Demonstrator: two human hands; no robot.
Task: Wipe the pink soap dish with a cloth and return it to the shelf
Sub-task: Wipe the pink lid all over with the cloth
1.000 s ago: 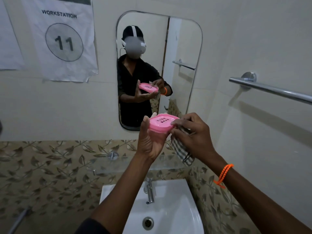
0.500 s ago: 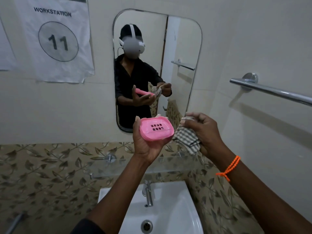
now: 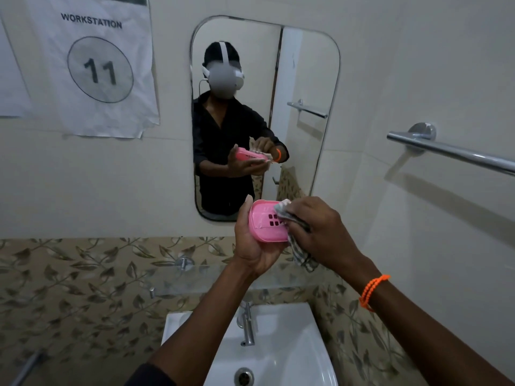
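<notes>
Above the sink [image 3: 281,358], the left hand [image 3: 252,246] grips the pink soap dish [image 3: 264,222] while the right hand [image 3: 320,232] presses a bunched checked cloth [image 3: 299,250] into it; a hard rub could knock the dish loose toward the basin.

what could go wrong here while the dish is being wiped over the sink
The pink soap dish sits in the left hand, held in the air above the sink. A hard push from the cloth could knock it loose, and it may drop onto the basin or tap.

The cloth hangs below the right hand; that loose end might snag the dish edge.
</notes>
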